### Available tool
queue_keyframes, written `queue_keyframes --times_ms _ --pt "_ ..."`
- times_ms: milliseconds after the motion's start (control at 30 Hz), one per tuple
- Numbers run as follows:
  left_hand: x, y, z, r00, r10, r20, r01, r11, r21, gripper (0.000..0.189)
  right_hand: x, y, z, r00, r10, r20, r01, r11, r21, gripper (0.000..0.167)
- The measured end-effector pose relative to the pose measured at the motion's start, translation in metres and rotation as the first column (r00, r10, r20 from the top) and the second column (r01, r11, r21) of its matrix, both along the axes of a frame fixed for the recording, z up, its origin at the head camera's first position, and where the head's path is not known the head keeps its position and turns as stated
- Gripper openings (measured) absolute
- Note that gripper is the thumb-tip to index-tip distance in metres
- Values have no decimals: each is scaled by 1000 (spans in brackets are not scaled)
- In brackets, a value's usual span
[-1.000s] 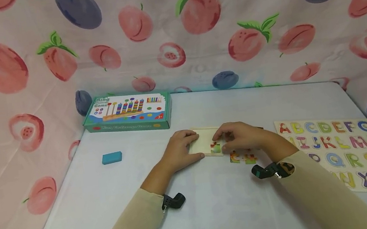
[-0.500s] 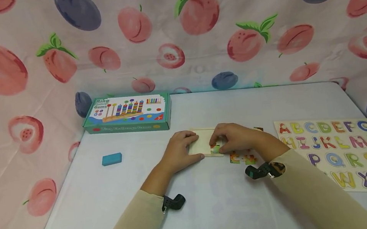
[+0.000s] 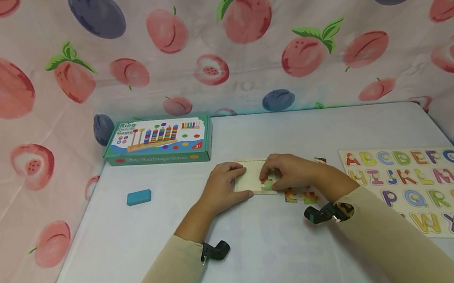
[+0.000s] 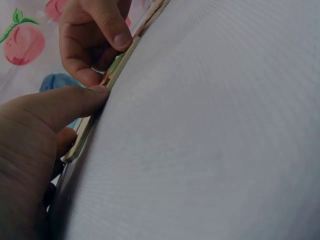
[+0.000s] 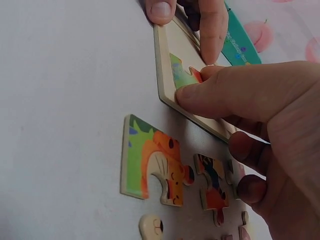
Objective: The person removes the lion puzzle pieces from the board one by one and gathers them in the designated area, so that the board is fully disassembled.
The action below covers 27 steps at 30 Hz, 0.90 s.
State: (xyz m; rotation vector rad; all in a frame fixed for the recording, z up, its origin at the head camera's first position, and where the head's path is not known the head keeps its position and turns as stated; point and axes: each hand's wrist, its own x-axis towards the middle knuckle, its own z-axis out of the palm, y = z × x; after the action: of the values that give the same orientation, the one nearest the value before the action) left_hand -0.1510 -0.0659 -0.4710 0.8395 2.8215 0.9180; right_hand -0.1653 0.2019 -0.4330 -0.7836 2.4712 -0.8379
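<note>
A shallow wooden puzzle tray (image 3: 252,169) lies at the middle of the table. My left hand (image 3: 221,186) grips its left side, thumb along the near edge and fingers toward the far one. At the tray's near right corner, my right hand (image 3: 293,170) pinches a green and red jigsaw piece (image 5: 181,74) between thumb and fingers; the thumb covers part of it. Loose jigsaw pieces (image 3: 300,195) lie just right of the tray, partly under the right hand. In the right wrist view, one orange and green piece (image 5: 134,167) shows a cartoon animal.
A green ring game box (image 3: 157,141) stands at the back left, with a blue block (image 3: 138,197) nearer the left edge. A wooden alphabet board (image 3: 426,201) takes up the right side. Fruit-print cloth (image 3: 204,34) hangs behind the table.
My right hand has moved a little left and its fingers have closed in on the piece in the tray corner. The left hand stays in place.
</note>
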Motion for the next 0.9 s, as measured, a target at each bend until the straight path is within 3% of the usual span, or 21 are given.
queue_keyframes --times_ms 533,900 --pt "-1 1 -2 1000 12 7 -12 1000 4 73 5 -3 6 999 -6 32 8 998 -70 21" --pt "0 1 0 1000 9 8 -9 1000 -1 72 8 3 5 994 -52 97 67 986 -152 20"
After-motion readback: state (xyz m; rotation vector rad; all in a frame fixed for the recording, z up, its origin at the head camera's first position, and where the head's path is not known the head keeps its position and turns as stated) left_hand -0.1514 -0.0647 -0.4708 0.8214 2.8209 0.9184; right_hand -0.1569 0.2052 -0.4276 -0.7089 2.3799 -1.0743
